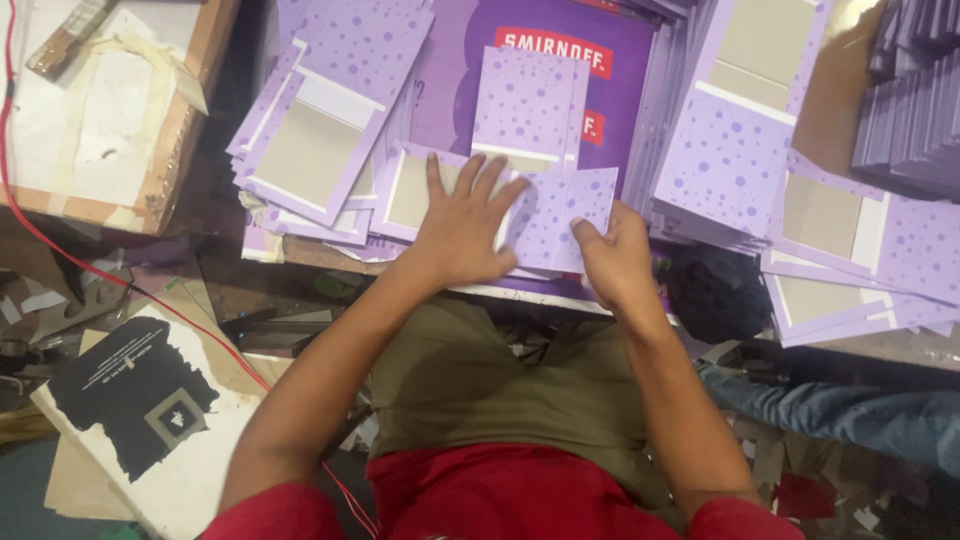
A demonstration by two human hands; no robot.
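Right hand [612, 262] pinched the near edge of a lilac dotted sheet [560, 230], left hand [462, 232] lay flat with fingers spread, hiding the sheet's left part, sheet ran lengthwise left to right on the bench, purple board [545, 60] beyond, stacks [325, 130] cut off at the frame top.

Lilac card piece [545, 225] with darker purple dots, flat on the tabletop [520, 297], front edge close to the tabletop's near edge. Its left part shows a plain grey-beige panel [412, 195] framed by a white border; its right part is a dotted flap folded over, lying flat, corners roughly square. The piece sits on top of a larger deep-purple printed sheet [600, 120], which lies further back on the tabletop. A second dotted lilac panel [528, 105] lies just behind the piece, overlapping the deep-purple sheet, tilted slightly.
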